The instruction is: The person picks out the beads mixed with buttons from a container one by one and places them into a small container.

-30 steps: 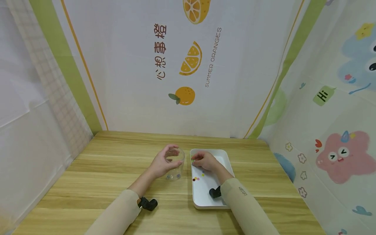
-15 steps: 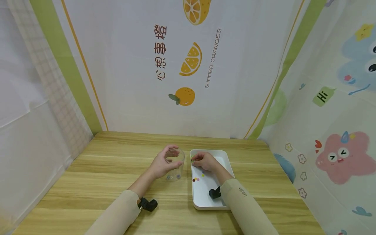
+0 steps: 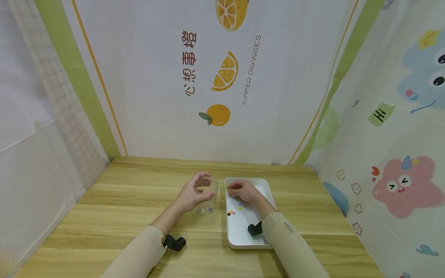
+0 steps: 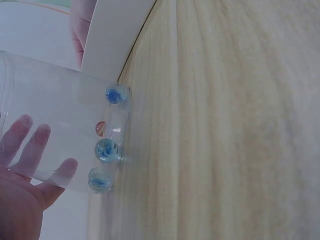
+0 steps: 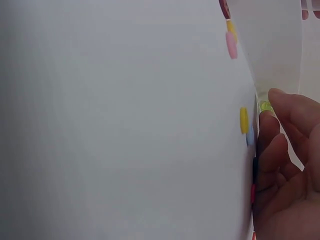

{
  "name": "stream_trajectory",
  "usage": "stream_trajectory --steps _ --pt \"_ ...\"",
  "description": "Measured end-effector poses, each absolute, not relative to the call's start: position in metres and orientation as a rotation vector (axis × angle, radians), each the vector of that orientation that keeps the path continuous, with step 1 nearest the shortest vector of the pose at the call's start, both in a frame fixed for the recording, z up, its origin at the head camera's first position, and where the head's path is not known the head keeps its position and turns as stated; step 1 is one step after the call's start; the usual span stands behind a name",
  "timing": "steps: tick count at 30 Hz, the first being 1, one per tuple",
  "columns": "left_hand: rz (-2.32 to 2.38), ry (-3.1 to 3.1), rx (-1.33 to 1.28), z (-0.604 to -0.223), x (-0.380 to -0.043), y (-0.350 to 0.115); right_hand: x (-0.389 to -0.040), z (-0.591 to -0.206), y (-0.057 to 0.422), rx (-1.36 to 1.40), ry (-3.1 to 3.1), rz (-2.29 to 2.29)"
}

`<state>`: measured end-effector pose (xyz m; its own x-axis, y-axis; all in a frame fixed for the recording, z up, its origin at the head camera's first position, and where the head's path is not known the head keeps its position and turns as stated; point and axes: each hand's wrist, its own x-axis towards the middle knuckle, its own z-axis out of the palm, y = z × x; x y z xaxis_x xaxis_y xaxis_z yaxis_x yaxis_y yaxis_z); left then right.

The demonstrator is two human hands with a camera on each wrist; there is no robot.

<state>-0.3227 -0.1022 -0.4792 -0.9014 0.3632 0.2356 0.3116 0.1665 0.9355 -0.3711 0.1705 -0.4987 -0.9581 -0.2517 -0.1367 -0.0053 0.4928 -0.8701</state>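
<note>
My left hand [image 3: 192,195] grips a clear plastic cup [image 3: 213,199], its fingers and thumb curled around the sides. Through the cup wall in the left wrist view, several glass marbles [image 4: 106,150] show at the bottom, mostly with blue swirls, plus a reddish one [image 4: 101,128]. To the right is a white tray [image 3: 248,241], where my right hand [image 3: 243,191] reaches to the left wall. Between the right thumb and forefinger sits a small translucent yellow-green piece [image 5: 265,106], pinched at the fingertips and partly hidden by them.
Several flat coloured discs lie in the tray, among them a yellow disc [image 5: 244,120], a pink disc [image 5: 231,45] and a dark red disc [image 3: 229,214]. Black wrist cameras are strapped at both sleeves. The wooden table [image 3: 139,208] ends at a hanging cloth [image 3: 156,127] behind.
</note>
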Motion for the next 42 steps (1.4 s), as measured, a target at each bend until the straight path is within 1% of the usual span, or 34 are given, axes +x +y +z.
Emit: stream_trajectory --steps 22,30,42 --pt "1.876 2.370 0.685 -0.478 -0.321 -0.102 -0.374 -0.499 0.174 -0.166 2.458 -1.513" --pt "1.876 2.375 0.685 -0.478 -0.321 -0.103 -0.370 -0.492 0.175 -0.138 2.404 -1.597" --pt "1.857 2.386 0.688 -0.478 -0.322 -0.103 -0.373 -0.489 0.183 -0.174 2.362 -1.666"
